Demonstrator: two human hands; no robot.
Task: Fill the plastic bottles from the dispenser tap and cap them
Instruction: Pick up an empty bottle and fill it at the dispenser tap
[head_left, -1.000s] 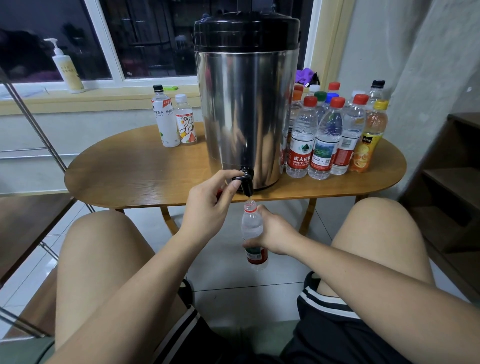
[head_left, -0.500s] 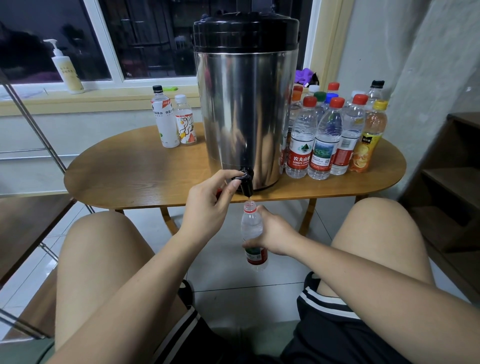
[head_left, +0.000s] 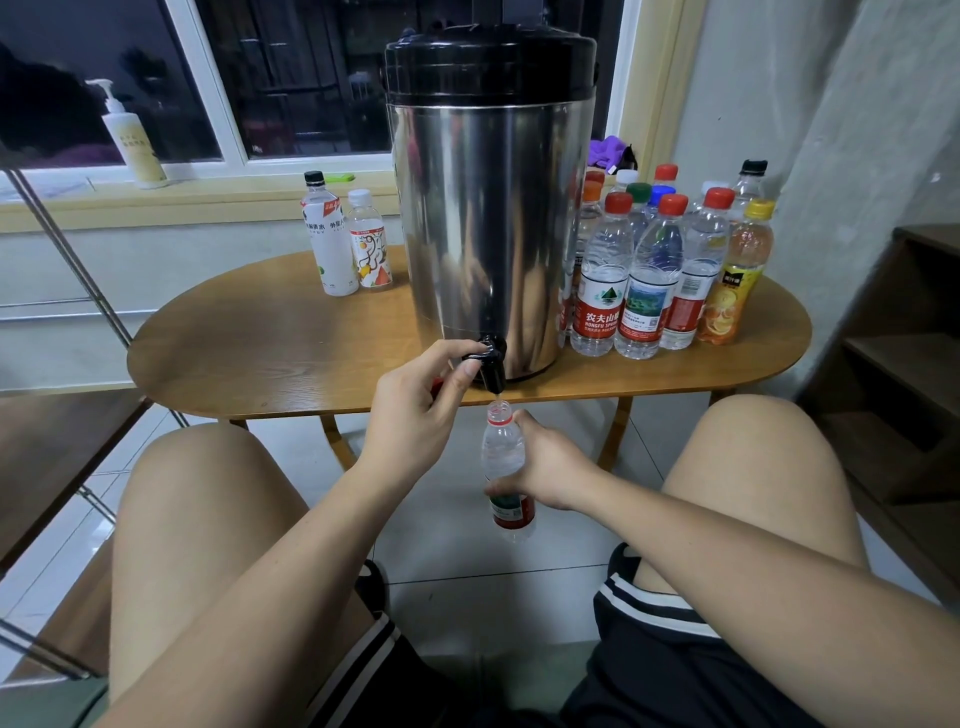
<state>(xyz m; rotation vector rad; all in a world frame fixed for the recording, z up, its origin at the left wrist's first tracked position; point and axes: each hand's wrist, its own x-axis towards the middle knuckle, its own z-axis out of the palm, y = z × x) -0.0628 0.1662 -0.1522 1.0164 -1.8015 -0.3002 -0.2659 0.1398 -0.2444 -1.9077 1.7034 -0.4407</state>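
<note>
A steel dispenser (head_left: 488, 218) with a black lid stands at the front edge of a round wooden table (head_left: 260, 343). Its black tap (head_left: 491, 364) hangs over the edge. My left hand (head_left: 415, 415) pinches the tap lever between thumb and forefinger, and something small and red shows in its palm. Just below the spout is the open mouth of a clear plastic bottle (head_left: 501, 447) with a red label, held upright. My right hand (head_left: 550, 467) grips this bottle around its middle. A thin stream of water runs from spout to mouth.
Several capped bottles (head_left: 649, 280) crowd the table right of the dispenser. Two more capped bottles (head_left: 332, 244) stand at the back left. A pump bottle (head_left: 132, 140) is on the windowsill. Dark wooden shelves (head_left: 909, 364) are at right, and a metal frame (head_left: 78, 270) at left.
</note>
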